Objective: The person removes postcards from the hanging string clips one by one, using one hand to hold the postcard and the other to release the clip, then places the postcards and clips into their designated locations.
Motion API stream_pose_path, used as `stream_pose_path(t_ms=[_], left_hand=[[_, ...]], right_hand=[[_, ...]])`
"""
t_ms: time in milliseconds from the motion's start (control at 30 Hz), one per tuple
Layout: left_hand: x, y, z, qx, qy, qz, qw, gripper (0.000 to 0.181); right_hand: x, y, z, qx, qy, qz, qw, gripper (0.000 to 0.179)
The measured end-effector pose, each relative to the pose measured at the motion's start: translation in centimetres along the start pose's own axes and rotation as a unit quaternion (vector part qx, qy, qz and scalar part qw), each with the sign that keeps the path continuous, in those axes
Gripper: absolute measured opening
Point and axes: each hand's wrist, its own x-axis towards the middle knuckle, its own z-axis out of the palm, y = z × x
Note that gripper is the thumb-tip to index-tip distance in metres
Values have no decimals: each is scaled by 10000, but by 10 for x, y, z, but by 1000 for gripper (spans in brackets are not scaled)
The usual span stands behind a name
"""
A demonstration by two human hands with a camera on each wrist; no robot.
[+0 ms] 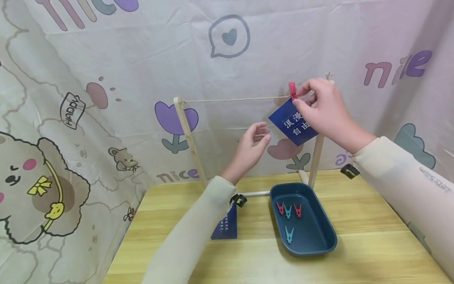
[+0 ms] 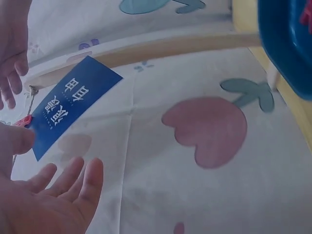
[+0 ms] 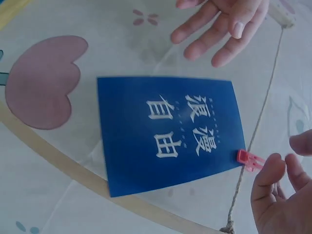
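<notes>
A blue card (image 1: 296, 123) with white characters hangs tilted by one corner from the string (image 1: 234, 99), held there by a red clothespin (image 1: 292, 90). My right hand (image 1: 324, 106) is beside the clothespin, thumb and fingertips apart. In the right wrist view the clothespin (image 3: 249, 160) bites the card's corner at the string, close to my fingertips. To the left of the card my left hand (image 1: 250, 148) hovers, its fingers relaxed and holding nothing. The left wrist view shows its spread fingers (image 2: 90, 183) below the card (image 2: 73, 100).
A dark blue tray (image 1: 319, 221) with several red and teal clothespins (image 1: 289, 235) stands on the wooden table (image 1: 369, 221). Wooden posts (image 1: 188, 134) carry the string. Another blue card (image 1: 227, 225) lies partly behind my left sleeve. A printed cloth (image 1: 276, 47) hangs behind.
</notes>
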Motion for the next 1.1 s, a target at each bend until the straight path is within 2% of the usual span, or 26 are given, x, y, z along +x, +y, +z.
stream_pose_path(t_ms=[100, 233, 433, 533, 633, 800, 933, 1100], left_hand=[[7, 1, 7, -422, -107, -32, 9990, 47], [12, 4, 17, -845, -125, -183, 9962, 48], [17, 5, 30, -1553, 288, -634, 9854, 39], [20, 4, 34, -1733, 475, -766, 9807, 34], [24, 5, 38, -1698, 524, -808, 9808, 34], [31, 8, 43, -1535, 350, -760, 9846, 31], [31, 10, 43, -1369, 387, -670, 9876, 20], [31, 11, 43, -1229, 499, -599, 9893, 14]], right_hand=[[10, -1, 0, 126, -13, 83, 9999, 28], [23, 0, 1, 335, -388, 316, 9982, 41], [35, 5, 5, 540, -837, 617, 9931, 49], [38, 6, 8, 601, -972, 717, 9909, 49], [39, 6, 9, 543, -996, 835, 9900, 47], [41, 3, 12, 545, -943, 1108, 9879, 45], [43, 2, 16, 782, -877, 1323, 9842, 44], [45, 4, 16, 1293, -574, 1640, 9763, 41]])
